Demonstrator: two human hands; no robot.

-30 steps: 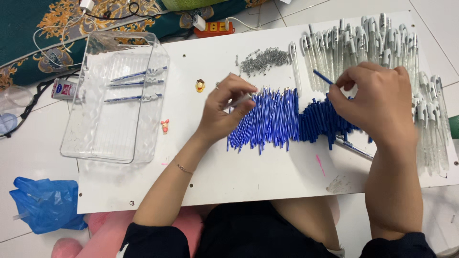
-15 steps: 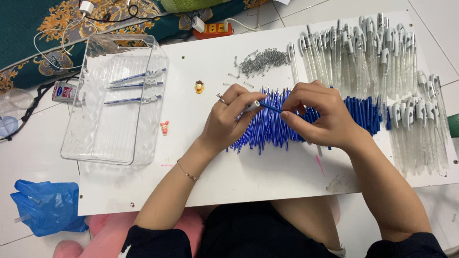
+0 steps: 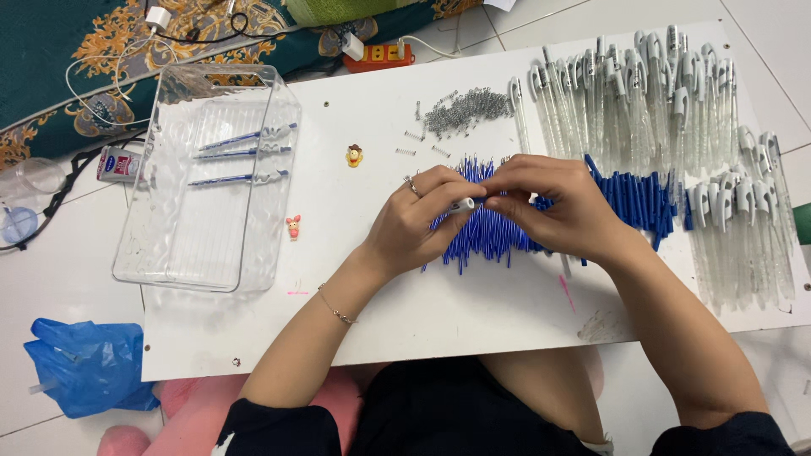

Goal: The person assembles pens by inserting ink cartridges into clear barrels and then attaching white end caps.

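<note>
Both hands now closer together, left hand and right hand grips pinched shut on one pen barrel.

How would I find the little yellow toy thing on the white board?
Start at the clear tray on the left of the white board. Just right of its top corner, before the pile of springs, sits a tiny yellow figure. A second figure lies lower down, but that one is pink.

Clear pen barrel, level above blue refills
</note>
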